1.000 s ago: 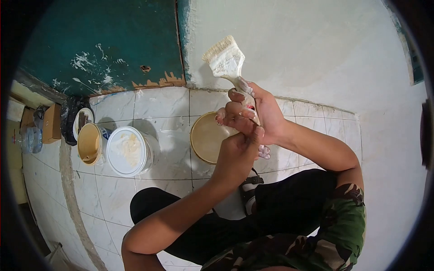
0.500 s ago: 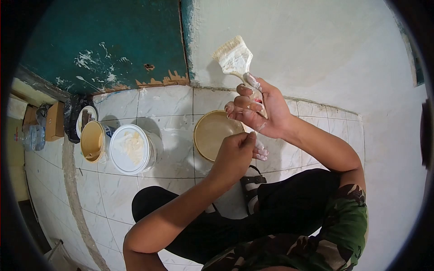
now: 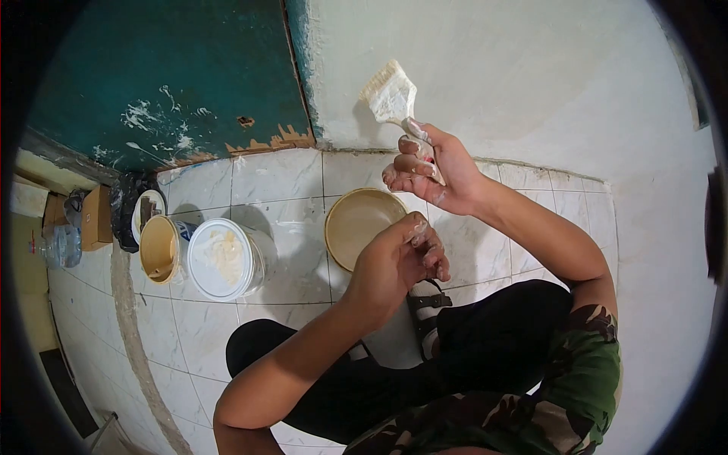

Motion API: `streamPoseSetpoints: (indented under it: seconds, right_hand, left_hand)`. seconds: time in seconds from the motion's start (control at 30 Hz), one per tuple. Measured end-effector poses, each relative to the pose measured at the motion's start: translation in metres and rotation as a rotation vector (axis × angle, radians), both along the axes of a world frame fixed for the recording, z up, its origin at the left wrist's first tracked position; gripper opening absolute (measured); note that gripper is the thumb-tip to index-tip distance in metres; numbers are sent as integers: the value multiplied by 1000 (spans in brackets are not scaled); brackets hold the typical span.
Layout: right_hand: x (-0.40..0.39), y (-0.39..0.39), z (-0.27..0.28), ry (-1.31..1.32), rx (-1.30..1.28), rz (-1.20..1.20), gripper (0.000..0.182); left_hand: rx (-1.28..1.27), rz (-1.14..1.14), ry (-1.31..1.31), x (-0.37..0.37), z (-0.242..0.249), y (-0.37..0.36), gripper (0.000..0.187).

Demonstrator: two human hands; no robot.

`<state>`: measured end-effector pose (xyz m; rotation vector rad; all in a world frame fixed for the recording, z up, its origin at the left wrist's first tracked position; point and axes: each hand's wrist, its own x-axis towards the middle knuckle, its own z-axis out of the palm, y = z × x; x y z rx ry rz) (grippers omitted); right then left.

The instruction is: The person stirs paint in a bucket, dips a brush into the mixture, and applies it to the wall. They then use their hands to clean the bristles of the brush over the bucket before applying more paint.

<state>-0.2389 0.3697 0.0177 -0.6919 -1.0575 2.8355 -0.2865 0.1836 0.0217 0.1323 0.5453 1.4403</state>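
Note:
In my right hand (image 3: 432, 171) is a wide paintbrush (image 3: 392, 98), its pale bristles pointing up and left toward the wall. White paint coats the brush and smears my fingers, which curl round the handle. Lower down, my left hand (image 3: 394, 262) hangs over the near right side of a round tan basin (image 3: 356, 220). Its fingers are bent loosely and apart, spotted with white, with nothing visible in them. Part of the basin's rim is hidden behind that hand.
A white-lidded bucket (image 3: 220, 259) with cream residue stands left, beside an open tan bucket (image 3: 158, 250). Behind are a black plastic bag (image 3: 126, 212), a cardboard box (image 3: 96, 218) and a clear bottle (image 3: 64, 246). A paint-splashed green door (image 3: 182, 76) meets the pale wall (image 3: 516, 83).
My left hand has turned and its fingers have loosened from a pinched posture. My right hand keeps the paintbrush raised, shifted slightly left. The view has tilted a little.

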Motion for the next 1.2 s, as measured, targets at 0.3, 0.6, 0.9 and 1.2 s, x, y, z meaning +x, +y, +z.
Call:
streamPoseSetpoints:
  seconds: [0.3,0.6,0.9,1.2]
  right_hand:
    - [1,7,-18,-128,98,78,36]
    - [1,0,-16,-284,136,85,36]
    - [1,9,-42,-344,203,112,38]
    - [3,5,-39,-387,432,241,38]
  left_hand:
    - [54,99,16,-5,22,-9,17]
    - [-48,228,126,-24,46,-10,27]
    - [-114,639,1010,-136,40,-9,29]
    - [-714,309,1753,-193,-5,-26,36]
